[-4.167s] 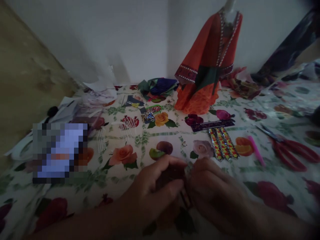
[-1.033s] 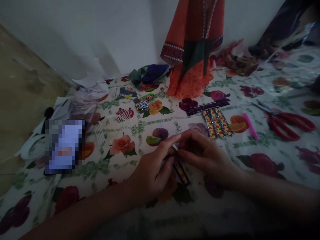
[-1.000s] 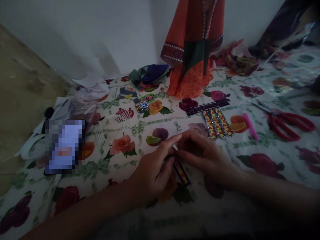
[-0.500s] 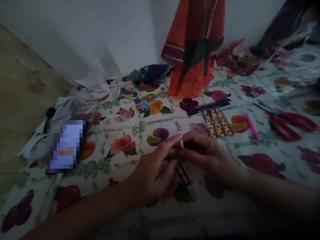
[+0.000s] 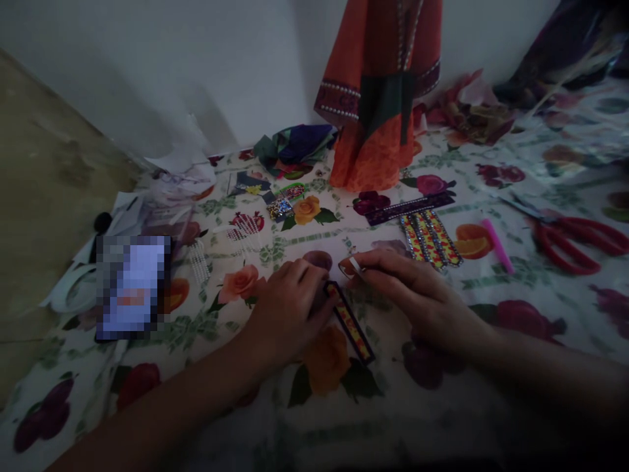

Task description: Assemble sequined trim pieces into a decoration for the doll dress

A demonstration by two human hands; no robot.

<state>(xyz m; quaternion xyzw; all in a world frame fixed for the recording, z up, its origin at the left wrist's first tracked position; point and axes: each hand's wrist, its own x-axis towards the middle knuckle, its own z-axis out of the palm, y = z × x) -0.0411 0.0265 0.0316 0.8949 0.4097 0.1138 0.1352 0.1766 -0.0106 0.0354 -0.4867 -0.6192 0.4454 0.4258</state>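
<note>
A narrow fabric strip (image 5: 354,331) with a red-and-yellow pattern and dark edging lies slanted on the tablecloth. At its upper end my left hand (image 5: 289,314) rests with fingers curled and closed, thumb against the strip's edge; the fingertips are partly hidden. To the right, my right hand (image 5: 417,288) pinches a small curled white strip (image 5: 354,264) between thumb and forefinger, just above the cloth. Beyond that hand lie several matching patterned strips (image 5: 430,241) with glittering edges, below a dark purple beaded band (image 5: 413,208).
Red-handled scissors (image 5: 565,236) and a pink stick (image 5: 498,246) lie at right. A phone (image 5: 132,288) and a white tape roll (image 5: 73,288) are at left, near rhinestone strips (image 5: 199,260). An orange garment (image 5: 378,118) stands at the back beside blue-green cloth (image 5: 299,144).
My hands have moved apart. The left has shifted left and down to the patterned strip's upper end, uncovering more of it. The right keeps the white strip, which now shows more.
</note>
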